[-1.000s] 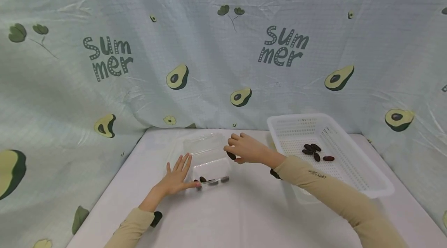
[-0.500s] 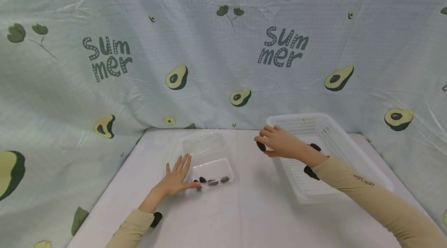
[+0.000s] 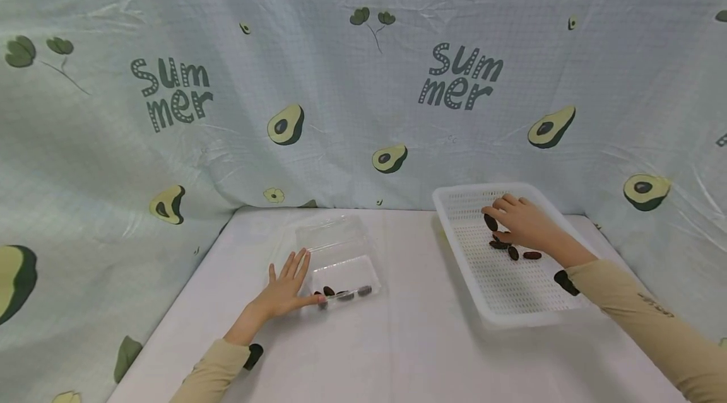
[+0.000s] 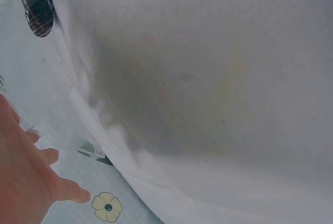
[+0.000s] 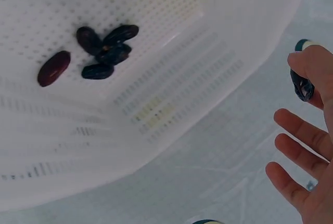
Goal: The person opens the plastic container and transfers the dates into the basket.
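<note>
My right hand [image 3: 525,225] is above the far part of a white perforated plastic basket [image 3: 485,311]. Its thumb and forefinger pinch a dark date [image 5: 302,86], while the other fingers stand apart. Beneath it, several dark dates [image 5: 117,35] cluster on the basket floor, with one redder date [image 5: 53,69] beside them. My left hand [image 3: 282,294] lies with fingers spread along the left side of a clear plastic clamshell box [image 3: 346,272], thumb at its front edge. Inside the box, several dates [image 3: 329,291] lie along the front wall; the thumb partly hides that corner.
A white-covered table [image 3: 409,340] bears both containers, box on the left and basket on the right. Behind it hangs a pale curtain [image 3: 329,75] printed with avocados and lettering. The clear lid [image 3: 329,233] stands folded back behind the box.
My right hand has carried the pinched date rightward, from beside the clear box to above the basket. My left hand has stayed at the box.
</note>
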